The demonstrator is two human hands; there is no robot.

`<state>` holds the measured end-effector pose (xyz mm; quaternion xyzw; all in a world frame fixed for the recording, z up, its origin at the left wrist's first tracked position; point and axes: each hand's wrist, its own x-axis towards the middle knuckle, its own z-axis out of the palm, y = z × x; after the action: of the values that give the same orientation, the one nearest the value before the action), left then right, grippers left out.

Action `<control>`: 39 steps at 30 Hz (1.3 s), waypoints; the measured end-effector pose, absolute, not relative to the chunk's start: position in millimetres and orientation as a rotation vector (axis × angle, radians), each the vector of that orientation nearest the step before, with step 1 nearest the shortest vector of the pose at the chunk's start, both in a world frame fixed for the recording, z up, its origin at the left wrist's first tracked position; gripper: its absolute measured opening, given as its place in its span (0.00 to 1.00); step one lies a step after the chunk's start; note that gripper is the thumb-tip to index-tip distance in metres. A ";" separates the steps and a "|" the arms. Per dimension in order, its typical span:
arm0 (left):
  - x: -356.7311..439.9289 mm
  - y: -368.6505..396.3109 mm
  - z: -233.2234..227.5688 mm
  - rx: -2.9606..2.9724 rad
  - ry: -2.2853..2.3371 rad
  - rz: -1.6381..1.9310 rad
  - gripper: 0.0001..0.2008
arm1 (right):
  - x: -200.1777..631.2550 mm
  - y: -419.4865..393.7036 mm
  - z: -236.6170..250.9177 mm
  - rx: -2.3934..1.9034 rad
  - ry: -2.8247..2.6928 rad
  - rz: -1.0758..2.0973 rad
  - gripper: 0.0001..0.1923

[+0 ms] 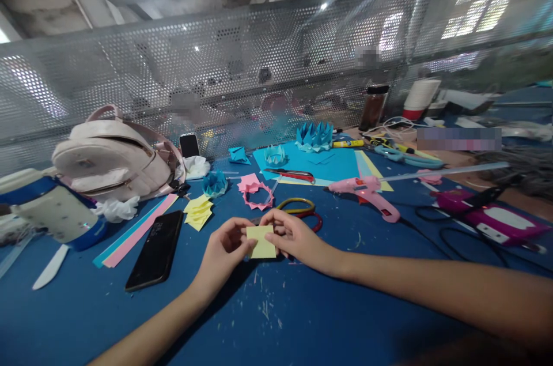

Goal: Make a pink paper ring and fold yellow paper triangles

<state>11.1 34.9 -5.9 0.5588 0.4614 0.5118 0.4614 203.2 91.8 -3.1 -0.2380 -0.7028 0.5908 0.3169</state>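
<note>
A small square of yellow paper [261,242] is held between my two hands over the blue table. My left hand [228,242] pinches its left edge, and my right hand [296,238] pinches the right edge with the thumb on top. Just beyond my hands lie scissors [298,203] with yellow and red handles, partly hidden. A ring of folded pink paper [258,197] sits behind my left hand. Left of that are a pile of folded yellow papers [199,211] and a blue folded-paper piece [215,183].
A black phone [154,251], paper strips [136,230] and a white plastic knife [50,267] lie left. A pink glue gun [367,193] with a cord rests right, near a magenta box [492,217]. Behind are blue sheets [341,164], a cutter [290,175] and a backpack [108,153].
</note>
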 end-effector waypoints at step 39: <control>7.5 2.1 8.3 2.137 1.409 0.899 0.13 | 219.5 92.1 21.8 -0.749 -2.479 1.219 0.12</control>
<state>7.5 2.1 8.3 0.7697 0.5074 0.3239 0.2127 219.5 92.1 21.8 -0.2590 -0.8578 0.4217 0.1391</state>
